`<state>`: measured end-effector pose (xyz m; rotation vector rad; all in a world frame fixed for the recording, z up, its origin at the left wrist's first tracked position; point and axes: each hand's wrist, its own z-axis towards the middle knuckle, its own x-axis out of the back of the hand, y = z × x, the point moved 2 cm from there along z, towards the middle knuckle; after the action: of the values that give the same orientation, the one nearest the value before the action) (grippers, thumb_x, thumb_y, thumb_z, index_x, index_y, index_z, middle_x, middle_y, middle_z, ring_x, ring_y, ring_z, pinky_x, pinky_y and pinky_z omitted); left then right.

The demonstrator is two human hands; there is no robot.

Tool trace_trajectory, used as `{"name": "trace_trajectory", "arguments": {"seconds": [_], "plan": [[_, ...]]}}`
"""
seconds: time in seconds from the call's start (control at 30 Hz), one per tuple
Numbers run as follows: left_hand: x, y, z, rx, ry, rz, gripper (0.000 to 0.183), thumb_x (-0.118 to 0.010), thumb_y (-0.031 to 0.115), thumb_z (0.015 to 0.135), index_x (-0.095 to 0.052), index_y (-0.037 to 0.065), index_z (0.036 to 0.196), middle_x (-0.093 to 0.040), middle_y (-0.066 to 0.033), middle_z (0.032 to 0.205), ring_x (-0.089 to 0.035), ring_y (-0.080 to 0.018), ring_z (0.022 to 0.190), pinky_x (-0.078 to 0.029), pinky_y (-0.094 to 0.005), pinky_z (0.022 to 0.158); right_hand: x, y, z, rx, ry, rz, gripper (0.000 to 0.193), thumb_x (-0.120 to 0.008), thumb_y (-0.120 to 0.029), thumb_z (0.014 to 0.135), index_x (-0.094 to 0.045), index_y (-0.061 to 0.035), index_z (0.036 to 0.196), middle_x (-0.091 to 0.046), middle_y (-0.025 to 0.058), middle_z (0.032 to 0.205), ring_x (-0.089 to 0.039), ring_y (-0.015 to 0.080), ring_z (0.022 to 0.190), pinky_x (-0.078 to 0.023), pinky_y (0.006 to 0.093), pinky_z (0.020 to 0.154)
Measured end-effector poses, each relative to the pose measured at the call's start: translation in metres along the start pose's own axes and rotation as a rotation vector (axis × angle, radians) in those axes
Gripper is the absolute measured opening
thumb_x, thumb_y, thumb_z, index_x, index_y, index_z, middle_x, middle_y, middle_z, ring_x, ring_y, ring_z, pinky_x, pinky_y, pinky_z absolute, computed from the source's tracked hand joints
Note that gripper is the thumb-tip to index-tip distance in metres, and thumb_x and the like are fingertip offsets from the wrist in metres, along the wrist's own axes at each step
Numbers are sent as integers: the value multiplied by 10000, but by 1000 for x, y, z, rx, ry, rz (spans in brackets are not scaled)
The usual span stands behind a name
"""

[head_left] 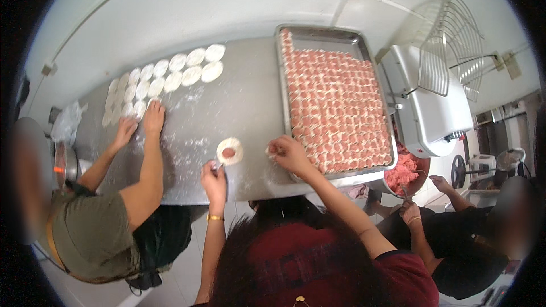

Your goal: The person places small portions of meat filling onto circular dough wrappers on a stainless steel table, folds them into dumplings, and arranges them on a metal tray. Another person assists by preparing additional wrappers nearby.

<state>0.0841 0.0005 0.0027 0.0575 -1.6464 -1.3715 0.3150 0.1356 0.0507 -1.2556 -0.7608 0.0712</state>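
My left hand [213, 181] is closed around a thin utensil, mostly hidden by the fingers, at the near edge of a round dough wrapper [238, 146]. That wrapper lies flat on the metal table with a small lump of pink meat filling [228, 152] on it. Beside the tray's left edge, my right hand [289, 154] is closed on a filled dumpling [272, 150], its pale dough partly showing at the fingertips. The large metal tray [282, 88] holds tight rows of open-topped dumplings [338, 113] with pink filling.
Rows of flat wrappers [173, 81] lie at the far left, where a co-worker's hands [139, 122] touch them. The table [244, 96] is dusted with flour. Right of the tray stand a grey machine [429, 96] with a wire guard and a bowl of ground meat [402, 171], worked by another person.
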Motion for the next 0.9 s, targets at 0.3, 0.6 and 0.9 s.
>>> {"name": "trace_trajectory", "arguments": {"seconds": [0.3, 0.6, 0.9], "plan": [[-20, 3, 6, 26, 78, 126, 225, -691, 58, 751, -587, -36, 927, -594, -144, 842, -572, -270, 730, -464, -360, 683, 286, 112, 127, -236, 575, -214, 215, -674, -46, 644, -628, -48, 854, -664, 117, 814, -638, 271, 777, -484, 364, 664], [-27, -7, 7, 162, 115, 113, 144, -672, 22, 784, -593, -13, 899, -604, -51, 749, -549, -121, 662, -458, -275, 623, 347, 229, 232, -263, 341, -522, 180, -628, -84, 650, -655, -69, 827, -649, 172, 804, -621, 356, 797, -487, 427, 697], [-28, 10, 3, 255, 142, 51, 146, -662, 11, 774, -582, -23, 891, -591, -60, 731, -540, -130, 640, -457, -278, 613, 341, 245, 242, -296, 81, -558, 247, -617, -56, 665, -686, -47, 902, -681, 148, 819, -657, 283, 774, -510, 363, 704]]}}
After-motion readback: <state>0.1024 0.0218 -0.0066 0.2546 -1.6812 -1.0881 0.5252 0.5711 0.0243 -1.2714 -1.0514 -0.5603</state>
